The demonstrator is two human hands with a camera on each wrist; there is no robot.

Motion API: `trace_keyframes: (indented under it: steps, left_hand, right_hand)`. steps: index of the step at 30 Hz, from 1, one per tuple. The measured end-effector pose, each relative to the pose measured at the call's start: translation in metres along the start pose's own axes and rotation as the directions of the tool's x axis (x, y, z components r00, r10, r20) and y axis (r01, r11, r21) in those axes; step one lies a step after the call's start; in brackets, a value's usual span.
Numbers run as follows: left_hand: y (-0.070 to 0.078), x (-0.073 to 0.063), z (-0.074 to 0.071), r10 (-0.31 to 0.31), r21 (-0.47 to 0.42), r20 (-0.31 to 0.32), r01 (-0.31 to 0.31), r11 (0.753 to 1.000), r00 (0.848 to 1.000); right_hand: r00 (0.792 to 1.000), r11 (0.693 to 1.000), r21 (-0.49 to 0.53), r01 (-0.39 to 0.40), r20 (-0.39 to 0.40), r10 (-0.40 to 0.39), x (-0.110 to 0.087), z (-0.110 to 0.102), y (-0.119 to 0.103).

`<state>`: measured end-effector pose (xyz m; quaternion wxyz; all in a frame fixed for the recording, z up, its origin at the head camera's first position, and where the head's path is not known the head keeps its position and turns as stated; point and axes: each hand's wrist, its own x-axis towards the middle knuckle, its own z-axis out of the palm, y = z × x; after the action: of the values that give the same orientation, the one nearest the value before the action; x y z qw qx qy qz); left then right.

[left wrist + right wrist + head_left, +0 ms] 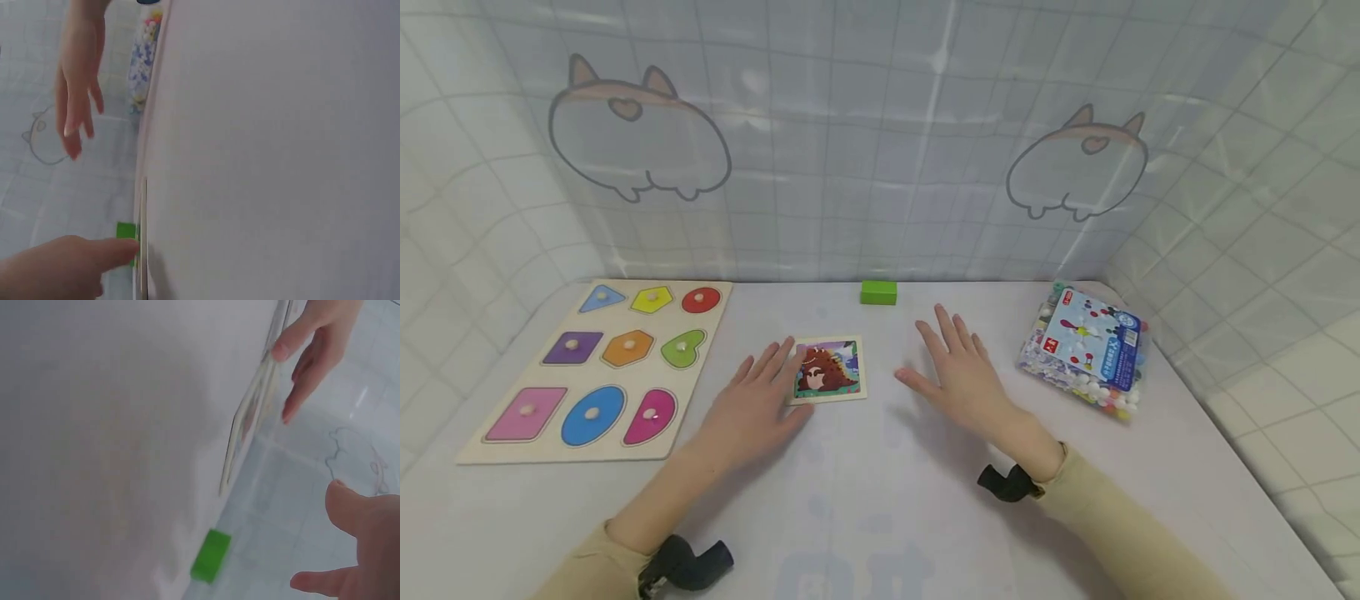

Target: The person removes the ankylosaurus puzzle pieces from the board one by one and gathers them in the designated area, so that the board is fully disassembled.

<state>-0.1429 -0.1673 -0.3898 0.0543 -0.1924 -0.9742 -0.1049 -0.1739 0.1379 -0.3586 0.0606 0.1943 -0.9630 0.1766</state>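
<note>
- Nearest, lower left: left hand (pixel 752 408), fingers straight and parted, gripping nothing, reaching over the left edge of a picture tile (pixel 831 371); contact impossible to tell.
- Just right, over the white table (pixel 880 483): right hand (pixel 966 379), fingers fanned wide, holding nothing.
- Between both hands, on the table: that same tile, printed with a brown creature.
- Farther left: shape board (pixel 625 321) with nine knobbed pieces.
- Farther right: clear pack (pixel 1086 350) of small coloured parts.
- At the far edge: green block (pixel 878 292), before the tiled-pattern wall (pixel 865 208).

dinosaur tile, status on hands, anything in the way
Left hand open over left edge of dinosaur tile. Right hand open, empty. Tile on table, otherwise uncovered.
</note>
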Motion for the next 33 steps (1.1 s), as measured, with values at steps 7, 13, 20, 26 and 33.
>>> trace_keyframes:
  steps: [7, 13, 20, 26, 33]
  left_hand:
    - [0.007, -0.002, 0.009, 0.083, -0.029, 0.0, -0.083, 0.996, 0.997]
    - [0.009, -0.004, 0.011, 0.091, -0.098, -0.006, -0.091, 0.991, 0.996]
    - [0.005, -0.005, 0.012, 0.114, -0.131, -0.013, -0.115, 0.985, 0.993]
    - [-0.001, -0.006, 0.012, 0.127, -0.14, -0.01, -0.128, 0.982, 0.992]
    - [-0.003, -0.006, 0.014, 0.139, -0.174, -0.017, -0.139, 0.975, 0.99]
  right_hand:
    - [0.999, 0.979, 0.202, 0.034, -0.032, -0.028, 0.019, 0.02, -0.023]
    - [0.995, 0.935, 0.342, 0.098, -0.054, -0.084, 0.041, 0.039, -0.041]
    - [0.992, 0.905, 0.408, 0.121, -0.023, -0.123, 0.071, 0.066, -0.054]
    - [0.987, 0.914, 0.38, 0.143, 0.01, -0.159, 0.09, 0.084, -0.065]
    - [0.982, 0.932, 0.315, 0.178, -0.002, -0.188, 0.1, 0.091, -0.072]
